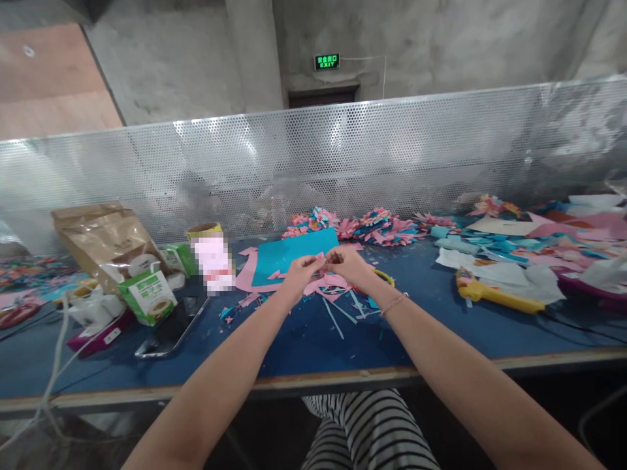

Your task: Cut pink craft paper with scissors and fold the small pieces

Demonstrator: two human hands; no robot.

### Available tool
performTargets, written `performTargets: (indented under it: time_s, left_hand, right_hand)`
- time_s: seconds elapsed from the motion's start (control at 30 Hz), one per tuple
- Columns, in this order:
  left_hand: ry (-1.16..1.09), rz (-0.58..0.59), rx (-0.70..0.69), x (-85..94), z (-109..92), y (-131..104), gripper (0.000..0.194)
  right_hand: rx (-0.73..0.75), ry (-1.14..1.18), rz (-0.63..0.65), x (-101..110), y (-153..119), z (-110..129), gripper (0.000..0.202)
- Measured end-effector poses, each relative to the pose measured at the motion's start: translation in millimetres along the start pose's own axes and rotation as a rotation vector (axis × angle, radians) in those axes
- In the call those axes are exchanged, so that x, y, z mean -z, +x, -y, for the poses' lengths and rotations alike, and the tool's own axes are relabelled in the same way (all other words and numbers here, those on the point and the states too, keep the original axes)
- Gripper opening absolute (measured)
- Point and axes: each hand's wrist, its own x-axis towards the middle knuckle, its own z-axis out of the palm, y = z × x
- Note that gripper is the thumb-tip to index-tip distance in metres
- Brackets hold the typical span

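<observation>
Over the blue tabletop, my left hand (302,269) and my right hand (347,263) meet with bent, pinched fingers. A small piece of pink paper (321,257) shows between the fingertips, and both hands appear to grip it. Just behind them a flat blue sheet (294,251) lies on a pink sheet (245,274). Pink paper scraps (329,282) and thin blue strips (334,320) are scattered under and in front of the hands. Beside my right wrist, a yellow loop (390,279) is partly hidden, so its kind is unclear.
Paper-strip bunches (385,227) line the perforated metal screen (313,143). To the right lie a yellow glue gun (499,295) and heaped paper pieces (519,241). On the left are a phone (174,326), a green-and-white box (148,295), a brown bag (105,238) and a white cable (51,385).
</observation>
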Motion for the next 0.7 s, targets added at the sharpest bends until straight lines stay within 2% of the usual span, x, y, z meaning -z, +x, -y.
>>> performTargets:
  time_s: [0.23, 0.47, 0.6, 0.7]
  left_hand:
    - [0.037, 0.004, -0.011, 0.8, -1.2, -2.2, 0.033]
    - [0.036, -0.016, -0.038, 2.9, -0.7, -1.1, 0.021]
    - [-0.010, 0.006, -0.002, 6.0, -0.4, 0.2, 0.021]
    - [-0.039, -0.026, 0.040, 7.6, -2.3, 1.4, 0.022]
  right_hand:
    - [0.034, -0.022, -0.016, 2.0, -3.6, 6.9, 0.015]
    - [0.024, -0.136, -0.037, 4.9, -0.8, 2.5, 0.010]
    - [-0.018, -0.100, -0.025, 5.5, -1.3, 1.8, 0.011]
    - [-0.053, -0.019, -0.032, 5.7, -2.0, 3.8, 0.012]
